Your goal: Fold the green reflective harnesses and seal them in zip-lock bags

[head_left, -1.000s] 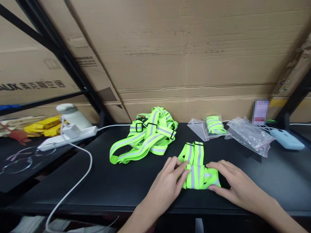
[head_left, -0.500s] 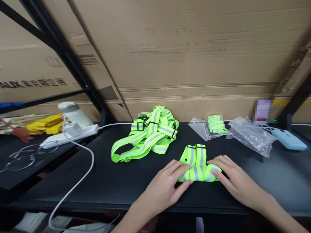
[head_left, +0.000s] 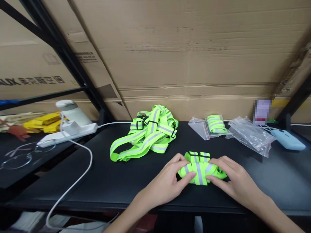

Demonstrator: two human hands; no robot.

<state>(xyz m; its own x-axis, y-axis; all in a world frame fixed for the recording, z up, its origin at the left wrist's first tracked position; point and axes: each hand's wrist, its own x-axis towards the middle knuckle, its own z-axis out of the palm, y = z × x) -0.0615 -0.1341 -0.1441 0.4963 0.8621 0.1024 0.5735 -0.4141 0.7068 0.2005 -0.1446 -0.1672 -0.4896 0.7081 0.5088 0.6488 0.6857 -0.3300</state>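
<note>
A neon-green reflective strap harness (head_left: pixel 199 171) with grey stripes lies partly rolled on the black table (head_left: pixel 102 181). My left hand (head_left: pixel 173 176) grips its left end, thumb in front and fingers behind. At the right end my right hand (head_left: pixel 230 174) holds it in the same way. Two strap ends with black slides stick out at the back of the roll. Behind and to the left lies a loose heap of similar green straps (head_left: pixel 150 132) with black buckles. Farther back on the right is a folded green strap bundle in a clear bag (head_left: pixel 216 124).
Empty clear plastic bags (head_left: pixel 252 134) lie at the back right, beside a light-blue power bank (head_left: pixel 288 139) and a phone (head_left: pixel 262 111). A white power strip (head_left: pixel 68 135), its cable (head_left: pixel 82 181), a bottle (head_left: pixel 74 113) and glasses (head_left: pixel 17 160) are on the left. Cardboard (head_left: pixel 184 58) stands behind.
The harness has been rolled further away from me, so less of the strap ends shows at the back. My left thumb has moved up onto the front of the roll.
</note>
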